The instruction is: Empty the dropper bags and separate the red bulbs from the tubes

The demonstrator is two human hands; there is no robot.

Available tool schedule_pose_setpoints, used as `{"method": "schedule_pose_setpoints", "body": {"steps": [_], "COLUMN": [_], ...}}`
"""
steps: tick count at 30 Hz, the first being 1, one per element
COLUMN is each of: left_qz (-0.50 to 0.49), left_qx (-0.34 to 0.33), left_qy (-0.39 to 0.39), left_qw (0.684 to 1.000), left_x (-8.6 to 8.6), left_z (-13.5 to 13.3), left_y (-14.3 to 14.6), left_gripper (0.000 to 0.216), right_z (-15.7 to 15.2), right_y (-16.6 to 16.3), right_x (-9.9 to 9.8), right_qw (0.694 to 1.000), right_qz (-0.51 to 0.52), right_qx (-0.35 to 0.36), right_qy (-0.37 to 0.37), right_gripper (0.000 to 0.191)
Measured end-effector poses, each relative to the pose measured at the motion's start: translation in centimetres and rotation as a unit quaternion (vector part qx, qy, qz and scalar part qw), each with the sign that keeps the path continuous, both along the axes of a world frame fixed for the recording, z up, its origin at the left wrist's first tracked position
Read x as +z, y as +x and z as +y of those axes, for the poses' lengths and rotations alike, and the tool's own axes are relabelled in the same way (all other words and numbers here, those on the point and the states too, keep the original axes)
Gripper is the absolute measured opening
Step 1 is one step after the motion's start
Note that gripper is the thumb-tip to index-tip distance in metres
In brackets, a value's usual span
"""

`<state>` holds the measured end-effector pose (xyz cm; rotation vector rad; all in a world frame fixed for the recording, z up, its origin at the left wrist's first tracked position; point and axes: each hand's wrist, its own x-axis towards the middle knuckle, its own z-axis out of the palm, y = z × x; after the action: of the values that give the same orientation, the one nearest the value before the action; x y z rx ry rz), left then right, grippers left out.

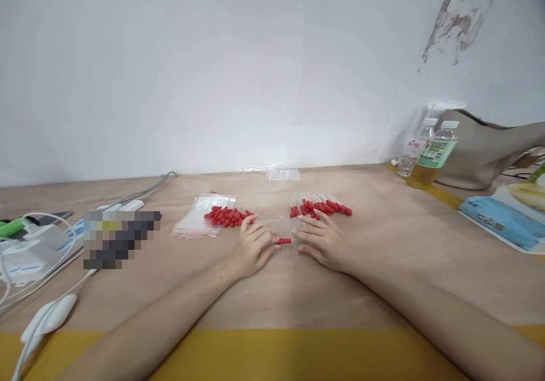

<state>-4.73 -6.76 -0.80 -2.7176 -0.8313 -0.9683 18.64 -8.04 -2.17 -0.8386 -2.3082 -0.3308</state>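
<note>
A red rubber dropper bulb (284, 241) is pinched between the thumb and fingers of my left hand (253, 248). My right hand (326, 242) faces it from the right, its thumb and fingers closed about a thin clear tube in line with the bulb's end. Beneath both hands lies a row of clear tubes (279, 226), partly covered by my fingers. Loose red bulbs (226, 216) are heaped beyond my left hand. Past my right hand, several droppers (324, 206) with red bulbs on clear tubes lie with their bulbs toward me.
Clear plastic bags (200, 215) are stacked at the left, and another bag (283, 175) lies by the wall. Cables, a power strip (34, 250) and a blurred dark object (121, 239) occupy the left. Bottles (433, 154), a grey bag (477, 148) and a blue tissue pack (496, 222) stand right.
</note>
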Motion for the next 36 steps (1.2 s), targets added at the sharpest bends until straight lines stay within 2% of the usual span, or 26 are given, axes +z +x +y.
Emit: {"method": "schedule_pose_setpoints", "body": {"steps": [4,8,11,14,18,28,32,36], "left_qz": [0.007,0.026,0.043,0.068,0.093,0.1,0.102,0.051], "left_qx": [0.012,0.025,0.013,0.011,0.011,0.005,-0.004,0.003], "left_qy": [0.009,0.026,0.044,0.049,0.038,0.002,-0.003,-0.031], "left_qw": [1.0,0.999,0.998,0.996,0.995,0.995,0.995,0.998], "left_x": [0.2,0.4,0.4,0.5,0.9,1.2,1.1,0.7], "left_z": [-0.3,-0.4,-0.4,-0.5,-0.8,-1.2,-1.6,-1.1], "left_y": [0.2,1.0,1.5,1.6,1.6,1.0,1.0,-0.3], "left_gripper": [0.013,0.027,0.018,0.018,0.022,0.026,0.026,0.032], "right_z": [0.3,0.1,-0.1,-0.2,-0.3,-0.6,-1.0,-1.1], "right_y": [-0.7,-1.3,-1.7,-1.8,-1.8,-1.1,-0.9,0.4], "right_x": [-0.4,-0.4,-0.3,-0.3,-0.3,-0.3,0.0,0.6], "right_qw": [0.999,0.998,0.997,0.995,0.992,0.987,0.983,0.984], "right_qz": [0.023,0.042,0.042,0.039,0.035,-0.022,-0.044,-0.034], "right_qx": [0.016,0.021,0.037,0.065,0.084,0.078,0.093,0.091], "right_qy": [0.021,0.051,0.059,0.067,0.091,0.139,0.15,0.151], "right_gripper": [0.021,0.021,0.02,0.019,0.018,0.022,0.029,0.033]}}
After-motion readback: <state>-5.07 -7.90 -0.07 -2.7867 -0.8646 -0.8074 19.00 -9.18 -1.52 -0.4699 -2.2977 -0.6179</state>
